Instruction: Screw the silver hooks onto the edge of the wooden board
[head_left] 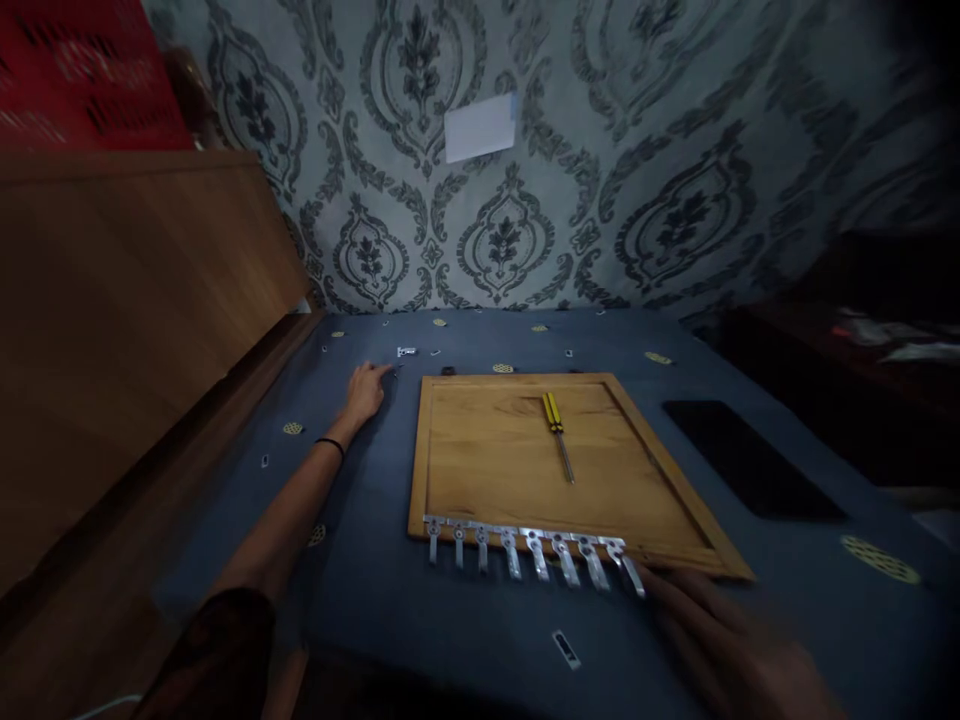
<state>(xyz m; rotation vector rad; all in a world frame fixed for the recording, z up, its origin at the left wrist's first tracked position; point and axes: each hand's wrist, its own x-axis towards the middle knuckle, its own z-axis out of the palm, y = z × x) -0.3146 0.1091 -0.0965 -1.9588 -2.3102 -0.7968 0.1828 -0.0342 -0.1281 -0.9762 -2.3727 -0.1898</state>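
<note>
My left hand [366, 390] rests on the blue cloth, index finger stretched toward tiny pieces too small to name. Just beyond it lies a single metal hinge [406, 352]. Along the near edge of a framed wooden panel [487, 450], several silver cabinet hinges [535, 553] stand in a row with their arms hanging over the edge. Blurred by motion, my right hand [739, 640] has its fingers stretched toward the rightmost hinge [626, 568]; whether they touch it is unclear. A screwdriver [558, 435] with a yellow and black handle lies on the panel.
The patterned blue cloth [360, 590] covers the surface. A flat black rectangular object [750, 460] lies right of the panel. A wooden cabinet [135, 330] with a red crate [90, 75] on top stands left. The patterned wall [502, 240] closes the back.
</note>
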